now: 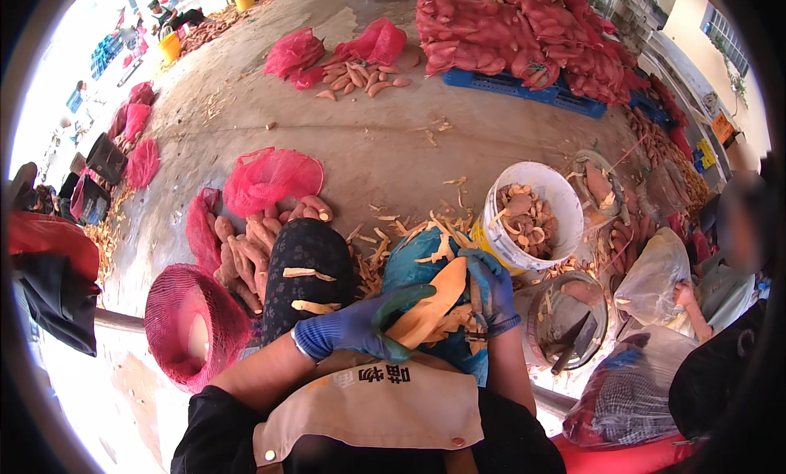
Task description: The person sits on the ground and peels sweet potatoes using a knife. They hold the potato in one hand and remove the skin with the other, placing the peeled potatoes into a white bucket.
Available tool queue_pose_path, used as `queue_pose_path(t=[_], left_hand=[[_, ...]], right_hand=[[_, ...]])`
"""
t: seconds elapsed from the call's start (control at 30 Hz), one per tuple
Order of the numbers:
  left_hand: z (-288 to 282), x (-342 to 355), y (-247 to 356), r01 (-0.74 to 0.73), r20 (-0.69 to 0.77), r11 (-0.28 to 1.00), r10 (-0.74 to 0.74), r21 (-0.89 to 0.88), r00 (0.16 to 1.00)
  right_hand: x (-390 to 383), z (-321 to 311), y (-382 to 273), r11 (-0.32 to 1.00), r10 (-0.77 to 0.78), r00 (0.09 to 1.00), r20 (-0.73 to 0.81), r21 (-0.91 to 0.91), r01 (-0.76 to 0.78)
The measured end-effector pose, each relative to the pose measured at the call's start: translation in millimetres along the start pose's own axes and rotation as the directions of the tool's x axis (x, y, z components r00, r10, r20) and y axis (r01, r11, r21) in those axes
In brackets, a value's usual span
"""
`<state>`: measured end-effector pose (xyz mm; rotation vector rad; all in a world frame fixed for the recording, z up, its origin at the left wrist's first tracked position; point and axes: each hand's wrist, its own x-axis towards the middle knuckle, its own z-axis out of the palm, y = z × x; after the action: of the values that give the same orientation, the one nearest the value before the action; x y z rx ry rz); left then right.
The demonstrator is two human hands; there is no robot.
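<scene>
In front of my lap, my left hand [360, 320], in a blue glove with a dark green palm, grips a peeled orange sweet potato [438, 302] that tilts up to the right. My right hand [494, 292], gloved in blue as well, is closed at its right side around a narrow brownish tool [475, 304], mostly hidden by the fingers. Loose peelings [449, 325] hang just below the sweet potato. Blue plastic [413, 257] covers my right leg, with strips of peel on it. Unpeeled sweet potatoes [247, 253] lie heaped beside my left leg.
A white bucket [559, 259] of cut sweet potato pieces stands right of my knee, behind a grey bucket [602, 343] with a knife inside. A red mesh bag [176, 343] sits at left. Stacked sacks [508, 32] rest on blue pallets [524, 91]. A person [729, 277] sits at right.
</scene>
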<state>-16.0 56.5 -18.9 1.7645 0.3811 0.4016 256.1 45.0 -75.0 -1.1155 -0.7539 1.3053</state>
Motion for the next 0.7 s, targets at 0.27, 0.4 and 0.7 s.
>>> queue_pose_path(t=[0.27,0.4,0.7], left_hand=[[10.3,-0.5,26.7,0.054,-0.093,0.998,-0.058,-0.038,0.994],[17.1,0.1,11.2,0.004,-0.281,0.916,-0.127,-0.4,0.951],[23.3,20.1,-11.3,-0.114,-0.539,0.649,-0.506,-0.753,0.673]], right_hand=[[2.6,1.3,1.3,0.998,-0.056,0.998,-0.041,-0.043,0.054],[-1.8,-10.2,9.4,0.992,-0.112,0.981,-0.159,-0.074,0.101],[-32.9,2.9,10.4,0.992,-0.049,0.953,-0.297,0.1,0.083]])
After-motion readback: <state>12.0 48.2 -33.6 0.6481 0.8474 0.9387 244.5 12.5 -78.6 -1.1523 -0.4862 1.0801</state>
